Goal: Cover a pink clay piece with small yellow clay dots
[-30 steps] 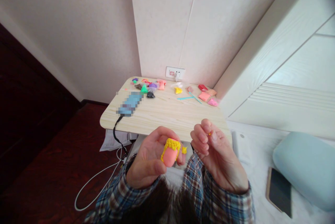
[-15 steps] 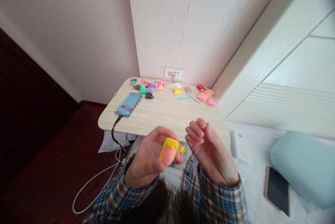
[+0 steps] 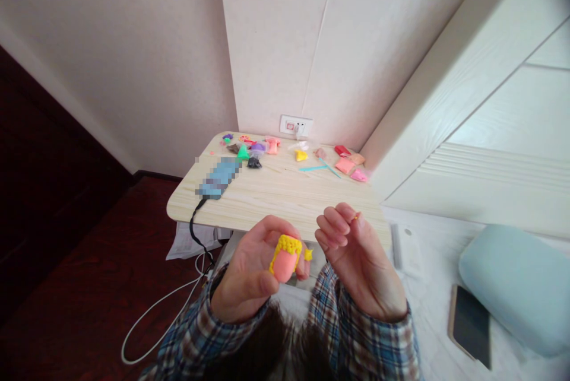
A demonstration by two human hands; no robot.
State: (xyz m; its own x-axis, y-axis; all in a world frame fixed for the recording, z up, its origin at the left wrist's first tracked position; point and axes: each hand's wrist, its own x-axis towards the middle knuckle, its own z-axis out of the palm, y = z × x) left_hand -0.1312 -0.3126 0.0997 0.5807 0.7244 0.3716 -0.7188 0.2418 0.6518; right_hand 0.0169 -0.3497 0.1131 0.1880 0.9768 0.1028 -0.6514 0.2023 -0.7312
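My left hand [image 3: 249, 274] is closed around a small clay figure [image 3: 285, 266], a smooth pink oval with bumpy yellow clay along its top and sides. A loose scrap of yellow clay [image 3: 308, 254] clings to the fingers of that hand, just right of the figure. To the right, my right hand [image 3: 351, 250] pinches a tiny bit of yellow clay [image 3: 356, 218] between thumb and forefinger, its other fingers curled. The two hands are apart, held in front of the table's near edge.
Along the back of the wooden table [image 3: 267, 197] lie clay packets, including a yellow one [image 3: 301, 155] and a pink one [image 3: 344, 165], plus thin blue sticks [image 3: 329, 167]. A cabled phone [image 3: 219, 177] rests at left. Another phone [image 3: 470, 324] and a pale blue cushion [image 3: 516, 286] are at right.
My right hand has shifted slightly left, nearer my left hand, still pinching the yellow bit. My left hand keeps its hold on the figure; the whole view has moved a little.
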